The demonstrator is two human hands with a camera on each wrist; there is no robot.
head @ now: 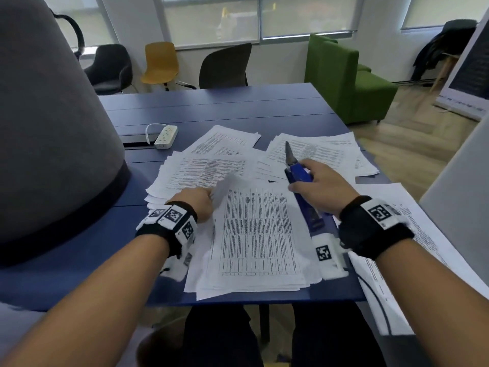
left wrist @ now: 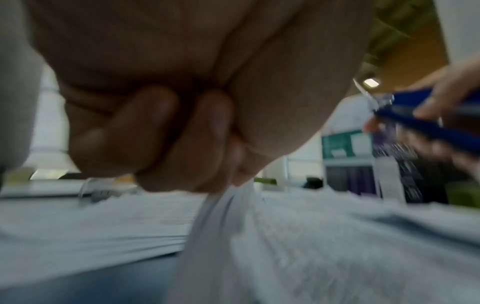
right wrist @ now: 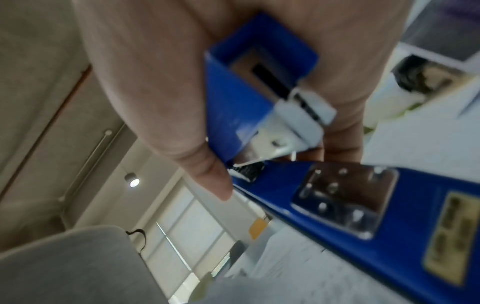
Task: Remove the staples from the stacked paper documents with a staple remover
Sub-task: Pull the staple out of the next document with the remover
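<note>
A stack of printed documents (head: 259,234) lies at the front edge of the blue table (head: 225,107). My left hand (head: 197,202) pinches the stack's upper-left corner (head: 223,188) and lifts it; the left wrist view shows the raised paper corner (left wrist: 221,205) under my curled fingers (left wrist: 155,133). My right hand (head: 317,182) grips a blue staple remover (head: 301,178) above the stack's right edge, its metal tip (head: 289,151) pointing away from me. The right wrist view shows the blue staple remover (right wrist: 350,205) close up in my grip.
More paper piles lie on the left (head: 201,168), at the far right (head: 317,154) and at the near right (head: 436,247). A white power strip (head: 165,136) sits at the back left. A large grey fabric shape (head: 47,128) stands to my left. Chairs (head: 225,67) are behind the table.
</note>
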